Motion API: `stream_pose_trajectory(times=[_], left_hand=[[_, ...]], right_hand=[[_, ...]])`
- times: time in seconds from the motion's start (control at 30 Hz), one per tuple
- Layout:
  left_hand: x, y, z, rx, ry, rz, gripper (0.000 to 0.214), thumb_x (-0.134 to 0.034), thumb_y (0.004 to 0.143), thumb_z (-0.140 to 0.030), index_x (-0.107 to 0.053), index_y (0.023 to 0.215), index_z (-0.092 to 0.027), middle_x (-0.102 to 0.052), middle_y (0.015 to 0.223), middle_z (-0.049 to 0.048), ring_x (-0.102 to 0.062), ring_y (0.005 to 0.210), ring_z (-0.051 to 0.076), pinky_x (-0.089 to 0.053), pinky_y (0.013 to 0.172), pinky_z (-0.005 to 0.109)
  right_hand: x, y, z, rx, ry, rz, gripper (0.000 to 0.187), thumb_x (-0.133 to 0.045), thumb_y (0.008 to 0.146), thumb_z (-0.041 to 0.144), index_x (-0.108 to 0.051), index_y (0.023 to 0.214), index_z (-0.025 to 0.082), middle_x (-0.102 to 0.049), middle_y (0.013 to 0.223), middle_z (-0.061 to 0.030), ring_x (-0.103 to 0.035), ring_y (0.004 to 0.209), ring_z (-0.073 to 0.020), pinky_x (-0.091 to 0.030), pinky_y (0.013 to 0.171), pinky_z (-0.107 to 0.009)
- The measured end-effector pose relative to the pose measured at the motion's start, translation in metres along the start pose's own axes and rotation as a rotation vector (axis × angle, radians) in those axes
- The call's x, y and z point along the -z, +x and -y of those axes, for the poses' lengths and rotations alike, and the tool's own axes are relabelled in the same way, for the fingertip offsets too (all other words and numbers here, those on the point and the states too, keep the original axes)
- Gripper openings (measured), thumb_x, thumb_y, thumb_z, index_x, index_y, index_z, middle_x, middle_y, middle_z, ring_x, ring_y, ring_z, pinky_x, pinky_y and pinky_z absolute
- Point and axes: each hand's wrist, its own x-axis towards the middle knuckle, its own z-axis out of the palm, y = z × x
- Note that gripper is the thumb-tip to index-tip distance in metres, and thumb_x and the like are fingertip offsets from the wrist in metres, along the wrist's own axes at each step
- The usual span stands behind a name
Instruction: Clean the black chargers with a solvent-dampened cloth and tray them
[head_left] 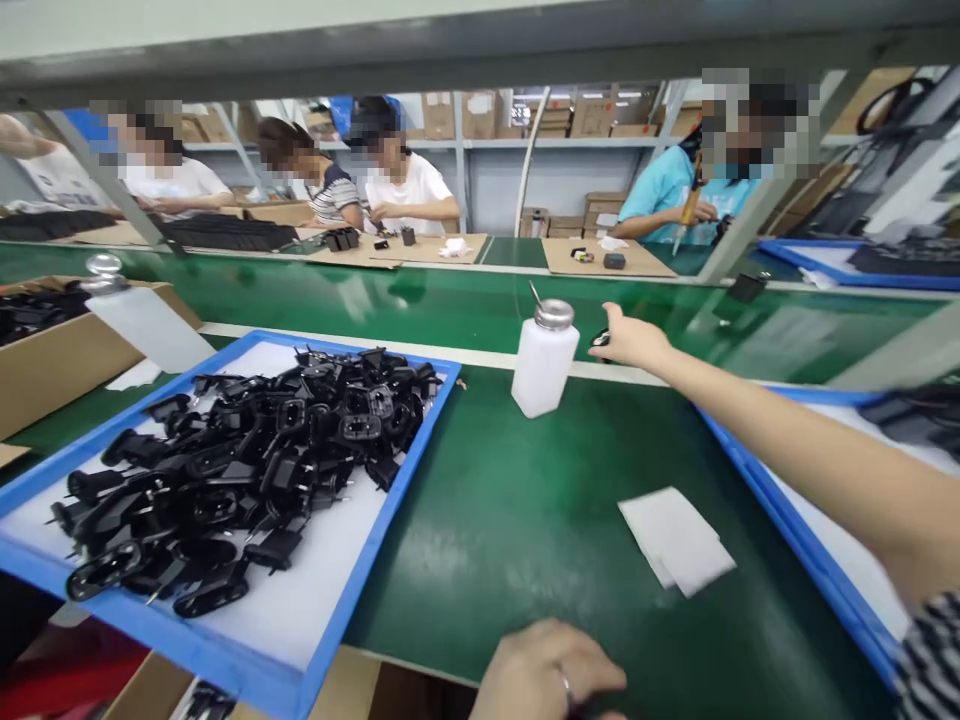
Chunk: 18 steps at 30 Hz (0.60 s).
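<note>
My right hand (636, 342) reaches out over the far edge of the green bench, to the right of a white pump bottle (546, 365) with a metal top. Its thumb points up, and its curled fingers close on a small black part (601, 341), mostly hidden. At the near edge my left hand (546, 672), with a ring on one finger, is curled; a dark bit shows beneath it, too hidden to name. A folded white cloth or paper (677, 540) lies between the hands. Left of them, many black plug pieces (285, 450) with metal pins are heaped in a blue-rimmed tray (379, 540).
Another blue-rimmed tray (795, 510) with dark parts sits under my right forearm. A second bottle (142, 315) and a cardboard box (67, 365) stand at the left. Beyond the green conveyor strip (420, 305), several people work at cardboard mats (607, 258). Metal posts and a shelf frame the view.
</note>
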Motion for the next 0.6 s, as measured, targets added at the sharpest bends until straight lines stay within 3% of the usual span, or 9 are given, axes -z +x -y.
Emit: stream_pose_trajectory(times=[0.07,0.13,0.23,0.33,0.43,0.53,0.6], left_hand=[[-0.001,0.001,-0.003,-0.013,0.016,-0.08,0.018,-0.053,0.069,-0.027,-0.057,0.085,-0.02,-0.061,0.08,0.0034,-0.055,0.073,0.013,-0.045,0.065,0.023],[-0.002,0.0,-0.006,-0.028,0.032,-0.171,0.015,-0.052,0.07,-0.021,-0.056,0.084,-0.021,-0.061,0.079,0.0014,-0.055,0.071,0.011,-0.044,0.065,0.022],[-0.003,-0.004,-0.007,-0.07,0.091,-0.402,0.011,-0.05,0.071,-0.016,-0.055,0.079,-0.022,-0.058,0.085,0.0012,-0.051,0.085,0.013,-0.042,0.075,0.027],[-0.006,-0.009,-0.002,0.0,0.122,-0.682,0.009,-0.047,0.072,-0.016,-0.054,0.077,-0.022,-0.05,0.103,0.0038,-0.041,0.104,0.019,-0.037,0.084,0.035],[-0.006,-0.01,0.002,0.128,0.035,-0.734,0.015,-0.047,0.073,-0.021,-0.049,0.088,-0.022,-0.042,0.113,0.0056,-0.037,0.109,0.019,-0.035,0.087,0.038],[-0.002,-0.004,0.0,0.247,0.07,-0.672,0.03,-0.05,0.07,-0.027,-0.043,0.098,-0.021,-0.042,0.113,0.0078,-0.039,0.107,0.02,-0.036,0.087,0.037],[0.0,0.006,-0.005,0.342,0.2,-0.611,0.039,-0.053,0.067,-0.03,-0.042,0.102,-0.017,-0.045,0.109,0.0094,-0.04,0.104,0.022,-0.036,0.086,0.038]], right_hand=[[0.017,-0.042,-0.012,-0.017,-0.118,0.078,0.07,-0.063,0.06,0.028,-0.03,0.118,0.006,-0.056,0.09,-0.0182,-0.051,0.083,-0.0346,-0.041,0.067,-0.042],[0.022,-0.089,-0.007,0.048,-0.005,0.178,0.069,-0.065,0.06,0.029,-0.031,0.117,0.009,-0.057,0.089,-0.0134,-0.053,0.083,-0.0288,-0.042,0.07,-0.037],[0.006,-0.156,0.024,0.236,0.354,0.209,0.066,-0.065,0.061,0.027,-0.029,0.116,0.016,-0.056,0.095,-0.0073,-0.053,0.086,-0.0202,-0.042,0.075,-0.03],[-0.015,-0.198,0.052,0.349,0.5,0.255,0.073,-0.067,0.059,0.027,-0.026,0.118,0.014,-0.051,0.103,-0.0098,-0.05,0.093,-0.0203,-0.041,0.078,-0.031],[-0.012,-0.201,0.048,0.404,0.498,0.367,0.072,-0.065,0.061,0.029,-0.026,0.12,0.012,-0.045,0.112,-0.0127,-0.043,0.102,-0.0221,-0.037,0.084,-0.034],[0.003,-0.181,0.018,0.339,0.352,0.394,0.048,-0.053,0.07,0.03,-0.038,0.113,0.013,-0.042,0.116,-0.0122,-0.039,0.106,-0.0227,-0.032,0.089,-0.037],[0.007,-0.169,-0.002,0.278,0.19,0.468,0.043,-0.055,0.068,0.028,-0.044,0.108,0.014,-0.042,0.115,-0.013,-0.037,0.107,-0.025,-0.031,0.089,-0.039]])
